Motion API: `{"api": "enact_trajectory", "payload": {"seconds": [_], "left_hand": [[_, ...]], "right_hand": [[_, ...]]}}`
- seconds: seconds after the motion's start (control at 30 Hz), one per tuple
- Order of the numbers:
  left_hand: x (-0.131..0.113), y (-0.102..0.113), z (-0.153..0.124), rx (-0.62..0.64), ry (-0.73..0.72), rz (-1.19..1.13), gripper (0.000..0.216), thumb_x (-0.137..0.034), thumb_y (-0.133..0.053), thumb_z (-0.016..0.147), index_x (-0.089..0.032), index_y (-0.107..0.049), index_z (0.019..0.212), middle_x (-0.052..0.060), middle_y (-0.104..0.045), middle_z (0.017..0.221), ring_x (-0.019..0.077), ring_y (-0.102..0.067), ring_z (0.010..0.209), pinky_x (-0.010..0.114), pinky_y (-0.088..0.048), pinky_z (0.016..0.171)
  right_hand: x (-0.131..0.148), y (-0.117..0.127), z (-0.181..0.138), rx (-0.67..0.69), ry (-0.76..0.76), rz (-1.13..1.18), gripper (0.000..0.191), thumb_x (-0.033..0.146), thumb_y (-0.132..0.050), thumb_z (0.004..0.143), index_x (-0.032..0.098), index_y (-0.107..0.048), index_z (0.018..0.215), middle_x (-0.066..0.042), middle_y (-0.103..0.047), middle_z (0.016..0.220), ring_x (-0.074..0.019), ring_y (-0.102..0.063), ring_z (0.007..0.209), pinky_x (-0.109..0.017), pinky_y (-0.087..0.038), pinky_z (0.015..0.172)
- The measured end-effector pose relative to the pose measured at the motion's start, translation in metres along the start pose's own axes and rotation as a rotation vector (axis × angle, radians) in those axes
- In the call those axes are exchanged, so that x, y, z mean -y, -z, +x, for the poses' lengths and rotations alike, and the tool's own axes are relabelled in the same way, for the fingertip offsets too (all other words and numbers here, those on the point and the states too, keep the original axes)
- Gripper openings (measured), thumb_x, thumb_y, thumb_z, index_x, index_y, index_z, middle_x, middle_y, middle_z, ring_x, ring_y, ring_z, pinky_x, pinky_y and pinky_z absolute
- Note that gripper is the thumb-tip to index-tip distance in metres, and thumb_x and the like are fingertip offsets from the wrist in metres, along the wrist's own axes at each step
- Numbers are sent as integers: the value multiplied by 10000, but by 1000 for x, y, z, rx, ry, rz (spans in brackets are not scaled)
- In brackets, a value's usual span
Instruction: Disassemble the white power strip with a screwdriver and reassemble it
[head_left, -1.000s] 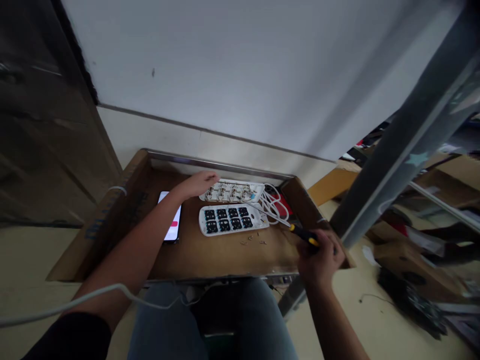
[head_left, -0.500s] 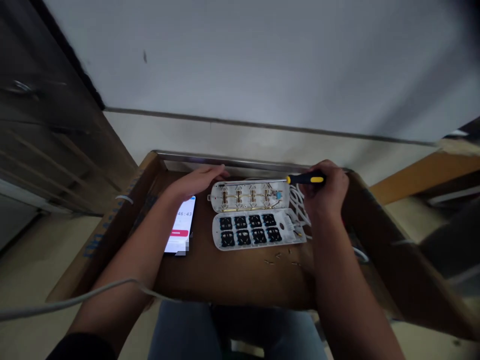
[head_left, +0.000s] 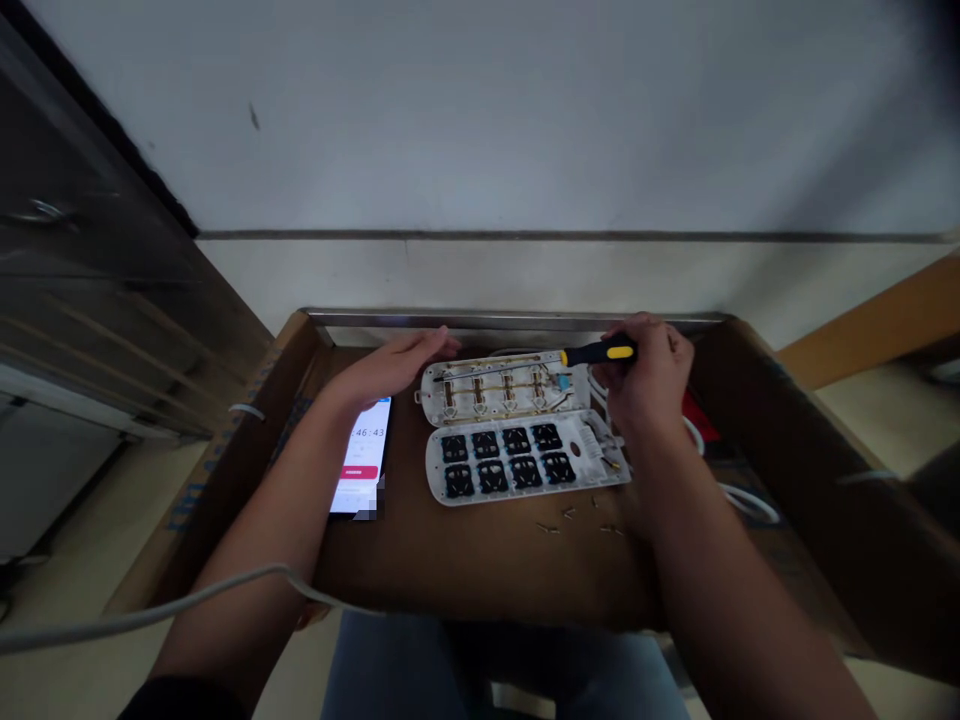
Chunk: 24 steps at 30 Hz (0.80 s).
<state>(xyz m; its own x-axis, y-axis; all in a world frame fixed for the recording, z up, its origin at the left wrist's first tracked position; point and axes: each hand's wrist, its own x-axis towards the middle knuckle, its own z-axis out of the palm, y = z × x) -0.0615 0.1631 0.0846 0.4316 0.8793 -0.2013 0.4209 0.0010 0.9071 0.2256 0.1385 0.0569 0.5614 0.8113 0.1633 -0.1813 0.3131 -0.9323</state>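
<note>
An opened white power strip lies on a cardboard tray: its base half [head_left: 501, 385] with brass strips sits at the back, and its cover half [head_left: 525, 458] with black socket inserts lies in front. My left hand [head_left: 394, 362] rests flat, fingers stretched, against the left end of the base half. A black-and-yellow screwdriver [head_left: 592, 353] is gripped in my right hand [head_left: 651, 375], its shaft pointing left over the base's rear edge. Several small screws [head_left: 574, 518] lie loose in front of the cover.
A lit phone [head_left: 362, 455] lies under my left forearm. The cardboard tray [head_left: 480, 560] has raised flaps left and right. The strip's white cord [head_left: 739, 495] and something red lie behind my right hand. A white cable [head_left: 150, 605] crosses my left arm. Wall behind.
My right hand carried the screwdriver from the tray's right edge up to the open base half. The view swung left and settled. My left hand stayed at the strip's left end.
</note>
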Motion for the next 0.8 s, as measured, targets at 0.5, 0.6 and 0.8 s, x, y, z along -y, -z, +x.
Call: {"api": "enact_trajectory", "payload": {"seconds": [0.5,0.6,0.8], "left_hand": [[0,-9,-1,-150,-33,-171,576,-691,-651,917,-211,-732,1223,129,-719,1428,331,-665,1336,436,-531,1113],[-1,-9,0,-154,-41,-178,517,-660,-669,914,-219,-743,1173,120,-731,1406,332,-668,1327,450,-520,1123],[-2,-8,0,-195,-51,-154,451,-602,-648,952,-220,-751,1168,111,-743,1368,326,-678,1300,447,-496,1138]], "right_hand": [[2,3,7,-76,-96,-114,361,372,-636,1024,102,-542,805,59,-483,661,7,-359,521,-111,-276,453],[4,2,7,-71,-127,-125,356,373,-629,1029,100,-545,816,60,-479,667,10,-340,518,-110,-273,454],[8,-1,5,-86,-156,-134,337,373,-641,1021,101,-555,841,61,-470,671,5,-374,538,-108,-293,465]]}}
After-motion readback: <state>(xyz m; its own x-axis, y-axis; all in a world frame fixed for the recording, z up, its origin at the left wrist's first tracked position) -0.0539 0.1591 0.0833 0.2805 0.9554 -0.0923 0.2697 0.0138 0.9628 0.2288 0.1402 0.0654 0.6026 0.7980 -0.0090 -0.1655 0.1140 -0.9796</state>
